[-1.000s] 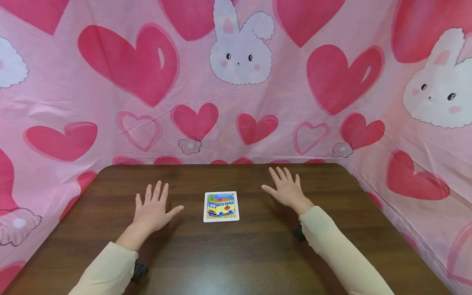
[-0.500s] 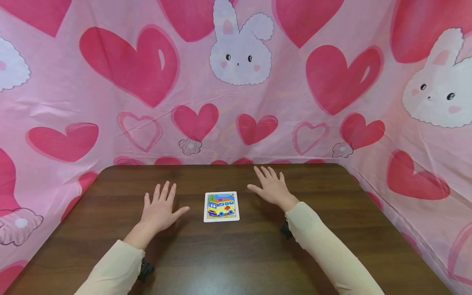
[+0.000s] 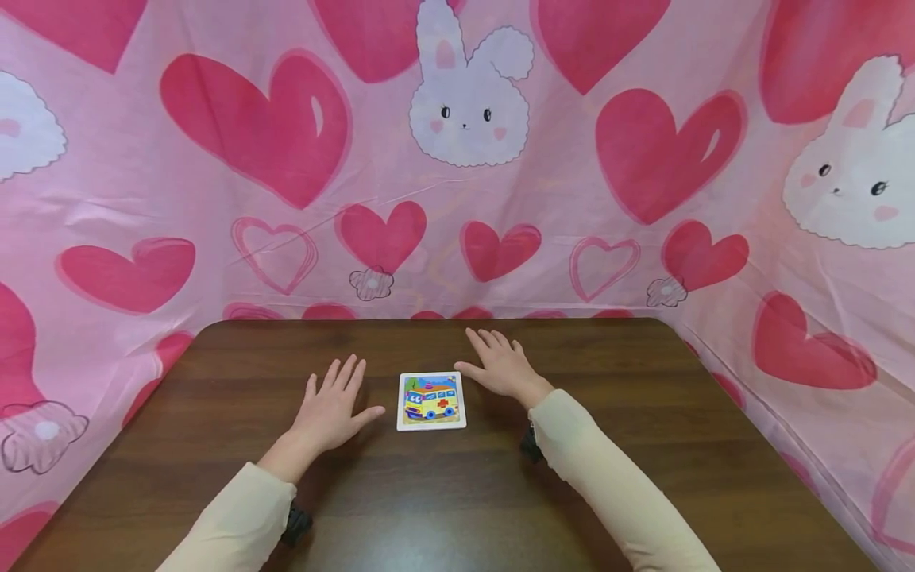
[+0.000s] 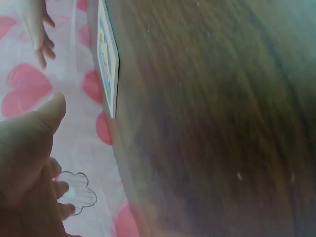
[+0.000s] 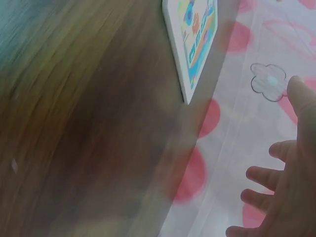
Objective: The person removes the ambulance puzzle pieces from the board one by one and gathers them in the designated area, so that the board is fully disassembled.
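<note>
A small square picture puzzle (image 3: 431, 402) with a white frame lies flat on the brown table, showing a yellow ambulance with a red cross. To its left, my left hand (image 3: 330, 411) hovers over the table with fingers spread, the thumb pointing toward the frame. My right hand (image 3: 502, 368) is at the upper right of the puzzle, its thumb tip close to the frame's upper right corner. Neither hand holds anything. In the left wrist view the puzzle's white edge (image 4: 115, 94) stands beyond the thumb; in the right wrist view the puzzle (image 5: 185, 44) is left of the fingers.
The dark wood table (image 3: 443, 508) has rounded far corners. A pink cloth (image 3: 286, 183) printed with hearts and rabbits hangs behind it and along both sides. A black wrist camera (image 3: 296, 524) sits below the left sleeve, another (image 3: 530, 445) below the right sleeve.
Both hands have moved inward toward the puzzle, the left hand to the right and the right hand to the left. The puzzle has stayed in its place on the table.
</note>
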The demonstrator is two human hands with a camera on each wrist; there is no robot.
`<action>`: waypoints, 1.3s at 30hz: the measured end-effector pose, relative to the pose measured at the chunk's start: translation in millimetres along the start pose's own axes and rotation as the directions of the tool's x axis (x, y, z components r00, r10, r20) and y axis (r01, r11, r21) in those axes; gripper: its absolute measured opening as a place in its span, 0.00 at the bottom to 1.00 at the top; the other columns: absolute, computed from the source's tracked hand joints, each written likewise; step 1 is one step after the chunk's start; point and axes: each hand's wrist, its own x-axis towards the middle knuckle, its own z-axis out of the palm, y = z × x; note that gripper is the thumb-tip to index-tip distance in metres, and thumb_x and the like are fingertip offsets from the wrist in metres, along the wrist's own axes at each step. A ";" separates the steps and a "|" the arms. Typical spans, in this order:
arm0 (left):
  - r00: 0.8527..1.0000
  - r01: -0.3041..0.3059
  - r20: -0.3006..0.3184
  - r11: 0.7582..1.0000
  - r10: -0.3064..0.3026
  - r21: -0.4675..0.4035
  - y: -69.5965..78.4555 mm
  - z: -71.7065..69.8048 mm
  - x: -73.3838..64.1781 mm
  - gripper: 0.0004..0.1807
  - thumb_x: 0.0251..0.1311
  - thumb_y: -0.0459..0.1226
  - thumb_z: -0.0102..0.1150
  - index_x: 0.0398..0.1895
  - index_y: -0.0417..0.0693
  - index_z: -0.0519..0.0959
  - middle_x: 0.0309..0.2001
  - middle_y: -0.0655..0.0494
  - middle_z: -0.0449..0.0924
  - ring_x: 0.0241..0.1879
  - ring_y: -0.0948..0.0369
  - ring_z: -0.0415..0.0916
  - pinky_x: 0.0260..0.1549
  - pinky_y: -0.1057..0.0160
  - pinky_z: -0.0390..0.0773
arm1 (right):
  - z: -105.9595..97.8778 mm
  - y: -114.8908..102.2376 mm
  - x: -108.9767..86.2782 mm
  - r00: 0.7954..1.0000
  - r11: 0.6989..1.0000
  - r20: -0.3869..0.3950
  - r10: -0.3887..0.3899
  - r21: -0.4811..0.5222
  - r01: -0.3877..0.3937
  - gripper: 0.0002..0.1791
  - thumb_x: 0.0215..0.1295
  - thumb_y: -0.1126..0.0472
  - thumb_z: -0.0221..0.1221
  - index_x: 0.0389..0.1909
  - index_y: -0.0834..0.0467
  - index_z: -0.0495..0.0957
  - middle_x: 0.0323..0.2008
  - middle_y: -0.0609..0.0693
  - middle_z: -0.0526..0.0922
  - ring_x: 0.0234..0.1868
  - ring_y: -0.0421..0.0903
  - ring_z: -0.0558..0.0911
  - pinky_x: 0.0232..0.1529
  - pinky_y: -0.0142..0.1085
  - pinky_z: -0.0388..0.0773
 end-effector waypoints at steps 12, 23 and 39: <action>0.994 -0.097 0.058 0.995 0.097 -0.003 11.3 11.0 7.1 0.42 0.58 0.53 0.55 0.68 0.36 0.55 0.68 0.39 0.52 0.66 0.42 0.46 0.57 0.38 0.48 | 2.9 -25.8 16.6 0.997 0.986 0.068 -0.040 0.164 0.028 0.41 0.63 0.36 0.47 0.71 0.53 0.51 0.67 0.55 0.57 0.67 0.53 0.55 0.60 0.53 0.52; 0.954 -0.172 0.237 0.983 0.182 -0.063 22.9 22.5 7.2 0.33 0.60 0.47 0.55 0.64 0.38 0.64 0.66 0.42 0.59 0.65 0.45 0.51 0.57 0.41 0.52 | 24.0 -36.8 32.6 0.986 0.894 0.138 -0.097 0.448 0.025 0.34 0.62 0.50 0.58 0.65 0.59 0.61 0.58 0.56 0.70 0.57 0.50 0.70 0.55 0.45 0.66; 0.939 -0.214 0.266 0.976 0.217 -0.041 29.3 27.9 11.0 0.27 0.60 0.41 0.57 0.61 0.38 0.68 0.63 0.45 0.63 0.63 0.47 0.57 0.56 0.43 0.57 | 49.4 -54.9 42.4 0.987 0.898 0.146 -0.070 0.441 -0.002 0.21 0.59 0.60 0.62 0.53 0.59 0.74 0.40 0.51 0.75 0.39 0.45 0.72 0.45 0.37 0.71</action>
